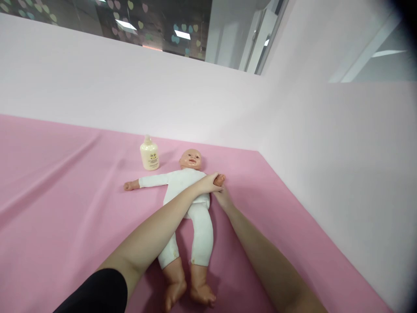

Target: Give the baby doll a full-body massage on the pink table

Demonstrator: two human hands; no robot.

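Note:
A baby doll (185, 182) with a white cloth body lies on its back, head toward the wall. Its arm on the right side of the picture is mostly hidden by my hands, and only the small doll hand (220, 179) pokes out. My left hand (208, 183) reaches across the doll's torso and is closed around that arm near the wrist. From below and to the right, my right hand (222, 198) grips the same arm, its fingers partly hidden behind the left hand. The doll's other arm (153, 180) stretches out sideways on the pink surface.
A cream-coloured pump bottle (150, 156) stands left of the doll's head. The pink padded surface (81, 195) has several creases. A white wall (130, 91) rises behind it and another (342, 174) on the right. A window (156, 26) with heart stickers is above.

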